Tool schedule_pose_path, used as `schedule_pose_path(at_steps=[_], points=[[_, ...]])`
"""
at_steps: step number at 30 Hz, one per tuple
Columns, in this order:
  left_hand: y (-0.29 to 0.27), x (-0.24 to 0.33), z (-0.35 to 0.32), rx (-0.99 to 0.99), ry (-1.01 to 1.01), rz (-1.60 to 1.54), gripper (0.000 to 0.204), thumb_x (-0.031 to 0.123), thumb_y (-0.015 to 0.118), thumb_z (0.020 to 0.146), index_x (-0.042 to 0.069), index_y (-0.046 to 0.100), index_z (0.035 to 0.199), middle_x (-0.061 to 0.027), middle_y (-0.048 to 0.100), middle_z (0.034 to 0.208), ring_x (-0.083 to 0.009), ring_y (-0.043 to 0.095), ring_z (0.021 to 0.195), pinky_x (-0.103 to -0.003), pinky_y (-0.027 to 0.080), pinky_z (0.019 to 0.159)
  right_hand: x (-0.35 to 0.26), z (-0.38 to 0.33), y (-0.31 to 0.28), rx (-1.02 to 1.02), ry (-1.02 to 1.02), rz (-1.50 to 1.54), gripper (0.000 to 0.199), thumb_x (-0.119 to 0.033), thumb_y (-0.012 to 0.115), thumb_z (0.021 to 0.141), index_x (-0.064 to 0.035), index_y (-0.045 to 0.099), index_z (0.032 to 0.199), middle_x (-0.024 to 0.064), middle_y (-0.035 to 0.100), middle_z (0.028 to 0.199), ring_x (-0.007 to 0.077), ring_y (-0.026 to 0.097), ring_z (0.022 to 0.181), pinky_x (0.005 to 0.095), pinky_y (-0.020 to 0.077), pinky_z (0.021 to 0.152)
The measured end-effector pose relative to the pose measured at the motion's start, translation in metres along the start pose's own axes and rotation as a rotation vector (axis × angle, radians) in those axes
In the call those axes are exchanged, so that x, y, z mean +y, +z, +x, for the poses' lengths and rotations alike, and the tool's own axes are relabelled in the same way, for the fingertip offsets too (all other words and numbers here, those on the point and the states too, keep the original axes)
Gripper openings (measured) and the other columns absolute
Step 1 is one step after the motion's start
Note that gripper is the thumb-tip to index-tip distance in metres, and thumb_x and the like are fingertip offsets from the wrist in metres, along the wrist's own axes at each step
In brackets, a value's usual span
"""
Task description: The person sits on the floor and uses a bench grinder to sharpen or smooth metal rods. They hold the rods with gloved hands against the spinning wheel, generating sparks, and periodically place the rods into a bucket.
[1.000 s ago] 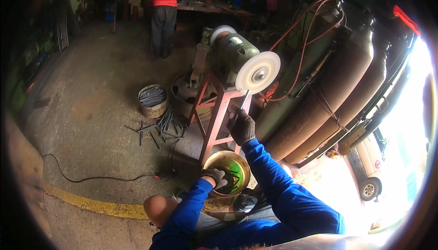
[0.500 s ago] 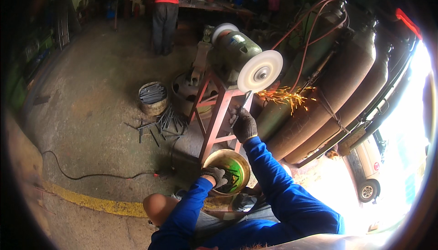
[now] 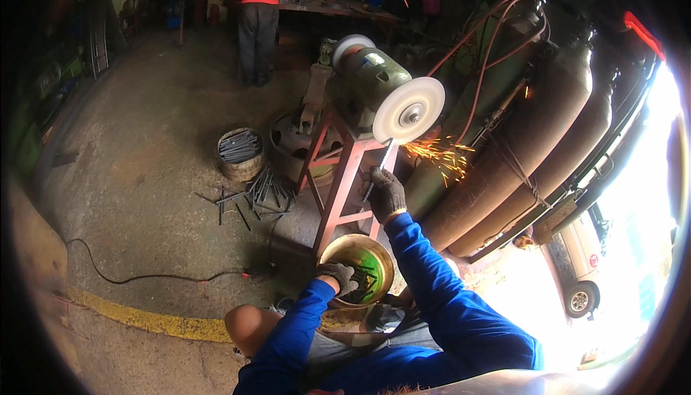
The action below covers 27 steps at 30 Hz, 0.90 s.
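Tight room around the raised right hand [image 3: 386,192]

The spinning wheel [image 3: 409,110] stood just above it, gas cylinders [image 3: 533,136] crowded its right, the red stand [image 3: 344,179] blocked its left; open floor [image 3: 144,150] lay well left, past scattered rods [image 3: 252,193].

Stained concrete floor [image 3: 144,143], yellow floor stripe [image 3: 158,323], cluttered workbench [image 3: 338,10], bright daylight right

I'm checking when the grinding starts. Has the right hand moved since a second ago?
Yes. The right hand has come up toward the grinding wheel, pressing a thin metal rod to its lower edge, and sparks now fly.
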State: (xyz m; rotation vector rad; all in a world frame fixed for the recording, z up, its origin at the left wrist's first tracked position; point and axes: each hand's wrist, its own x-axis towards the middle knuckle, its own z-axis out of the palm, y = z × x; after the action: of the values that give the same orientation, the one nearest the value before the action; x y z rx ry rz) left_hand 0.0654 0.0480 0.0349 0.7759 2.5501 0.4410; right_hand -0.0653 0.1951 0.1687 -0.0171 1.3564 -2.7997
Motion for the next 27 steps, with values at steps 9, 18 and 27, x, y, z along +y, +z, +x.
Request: schedule_pose_path(at_steps=[9, 18, 27], points=[[0.0, -0.001, 0.0, 0.016, 0.013, -0.002, 0.048, 0.047, 0.056, 0.08, 0.01, 0.063, 0.11, -0.0203, 0.064, 0.11, -0.0374, 0.061, 0.104, -0.049, 0.046, 0.091, 0.001, -0.002, 0.006, 0.148, -0.029, -0.233, 0.011, -0.016, 0.06, 0.091, -0.0058, 0.057, 0.092, 0.0071, 0.058, 0.076, 0.0213, 0.057, 0.058, 0.0348, 0.0502, 0.055], [-0.004, -0.001, -0.004, 0.014, 0.001, -0.021, 0.049, 0.047, 0.057, 0.08, 0.01, 0.062, 0.11, -0.0198, 0.064, 0.112, -0.0373, 0.059, 0.107, -0.049, 0.045, 0.093, 0.014, 0.014, -0.005, 0.024, -0.035, 0.326, 0.01, -0.017, 0.058, 0.092, -0.0117, 0.052, 0.097, 0.0011, 0.054, 0.077, 0.0134, 0.049, 0.058, 0.025, 0.0429, 0.05], [-0.007, 0.001, -0.003, -0.026, -0.004, -0.006, 0.051, 0.05, 0.054, 0.083, 0.009, 0.06, 0.114, -0.0199, 0.062, 0.115, -0.037, 0.057, 0.11, -0.048, 0.044, 0.094, 0.02, 0.026, -0.016, -0.26, -0.067, 0.177, 0.021, -0.022, 0.05, 0.094, -0.0095, 0.059, 0.108, -0.0013, 0.059, 0.082, 0.013, 0.053, 0.066, 0.0265, 0.0425, 0.062]])
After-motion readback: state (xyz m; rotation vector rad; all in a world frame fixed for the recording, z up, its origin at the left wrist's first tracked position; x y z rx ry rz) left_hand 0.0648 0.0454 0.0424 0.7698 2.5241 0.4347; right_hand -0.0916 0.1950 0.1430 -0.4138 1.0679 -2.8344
